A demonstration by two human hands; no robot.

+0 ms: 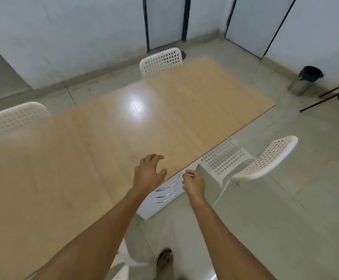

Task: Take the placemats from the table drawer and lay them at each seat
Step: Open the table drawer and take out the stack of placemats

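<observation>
A white drawer unit with three curved silver handles [165,194] stands under the near right edge of a long, light wooden table [108,126]; its drawers look closed, and no placemats are visible anywhere in the picture. The person's left hand [149,172] hovers above the table edge just over the drawer unit, its fingers spread and loosely bent, holding nothing. The right hand [192,183] is just to the right of the topmost handle, fingers curled lightly inward near it; whether they touch the handle cannot be told, and nothing is clearly grasped. Both bare forearms reach in from the near bottom of the picture. A bright patch of reflected light lies in the middle of the tabletop. A white perforated plastic chair [251,160] sits pulled out on the right side, just beyond the drawer unit. Another white perforated chair [161,61] stands at the far end of the table, and a third chair back [11,120] shows at the left. On the pale tiled floor [285,219] at far right stands a metal bin with a black liner [304,80]. A sandalled foot [165,259] is visible at the bottom.
</observation>
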